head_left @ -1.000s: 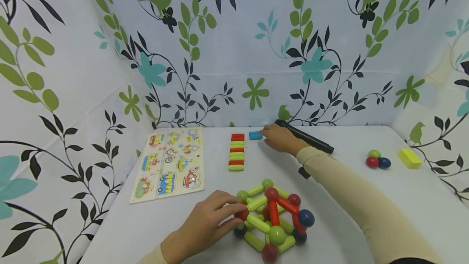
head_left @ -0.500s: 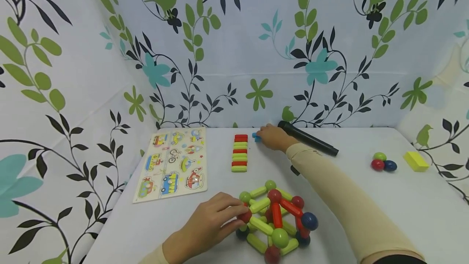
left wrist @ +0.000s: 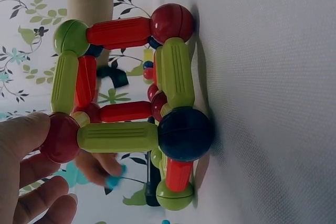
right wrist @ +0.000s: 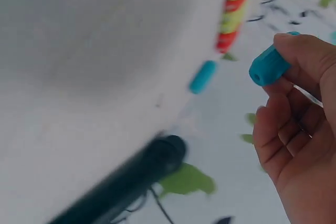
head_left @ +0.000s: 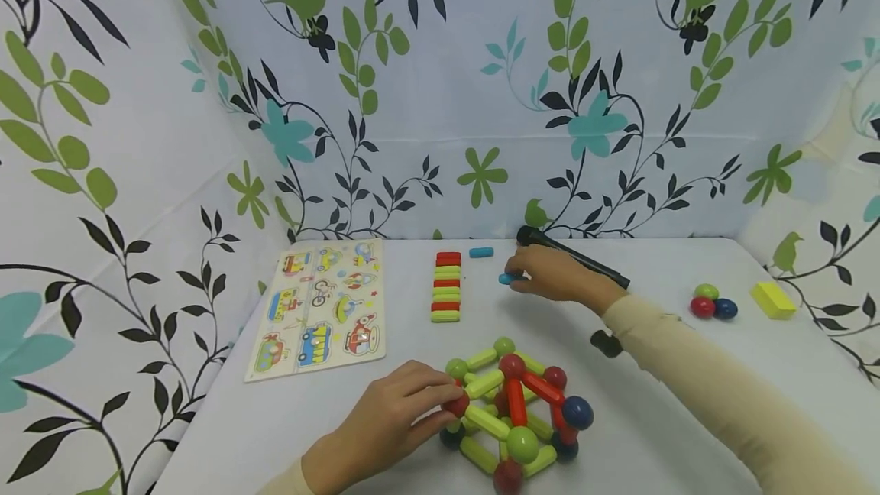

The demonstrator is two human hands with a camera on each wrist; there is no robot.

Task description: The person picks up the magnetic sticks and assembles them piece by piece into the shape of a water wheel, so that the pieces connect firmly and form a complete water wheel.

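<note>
Frame (head_left: 512,422), lower centre: left hand (head_left: 385,426) grips its red ball (head_left: 457,403) | Right hand (head_left: 557,275), centre, pinches blue rod (head_left: 509,278) above table (head_left: 687,403) | Step: carrying rod | Next: seat rod end on a ball.

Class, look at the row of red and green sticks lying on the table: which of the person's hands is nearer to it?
Right. The right hand hovers beside the row of sticks, pinching a blue stick. The left hand grips the ball-and-stick frame, nearer the person.

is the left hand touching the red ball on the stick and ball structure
Touching. In the left wrist view the left hand has its thumb pressed on the red ball at a corner of the structure; the head view agrees.
</note>
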